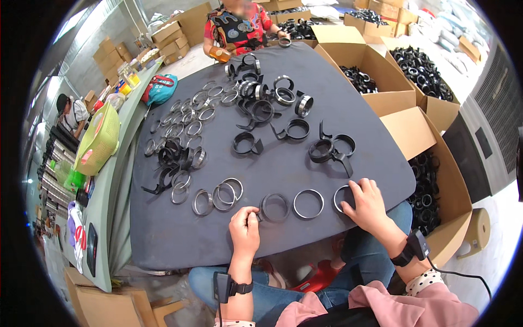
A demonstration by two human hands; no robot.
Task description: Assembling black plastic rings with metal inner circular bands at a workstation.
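We are seeing a grey wall (111, 26) rising at the upper left, bright light (72, 23) glowing beside it and stacked cardboard boxes (106, 53) standing below. A long pale-green workbench (111, 191) is flanking our dark-grey table (185, 234); on the right, a grey air cooler (498, 109) and a beige stool (477, 234) are standing on pale floor (502, 220).

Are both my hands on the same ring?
No, your left hand is at a dark ring, your right hand at a separate silver ring.
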